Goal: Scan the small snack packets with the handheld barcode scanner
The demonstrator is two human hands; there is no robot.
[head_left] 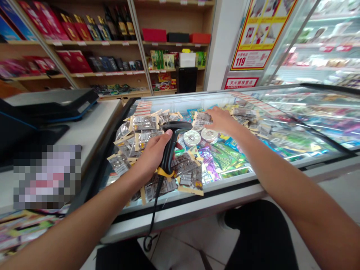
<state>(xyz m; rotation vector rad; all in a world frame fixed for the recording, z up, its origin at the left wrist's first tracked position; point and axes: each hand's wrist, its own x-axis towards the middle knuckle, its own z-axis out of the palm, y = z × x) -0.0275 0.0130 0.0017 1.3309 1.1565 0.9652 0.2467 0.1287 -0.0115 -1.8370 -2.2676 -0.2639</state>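
My left hand (157, 150) is wrapped round the handle of a black barcode scanner (169, 150) with a yellow band at its base. The scanner's head points right and its cable hangs over the freezer's front edge. My right hand (218, 120) pinches the right side of a small snack packet (201, 119), above the glass; its fingertips are partly hidden. Two round tubs (192, 138) with pale lids sit just below that packet. Many similar clear-and-brown packets (143, 123) lie in a heap left of the scanner and beneath it.
The glass-topped chest freezer (242, 180) stretches off to the right, with colourful packages under the glass. A counter (108, 112) at left carries a dark scale-like device (56, 101) and a blurred-out item. Shelves (95, 43) of bottles and boxes stand behind.
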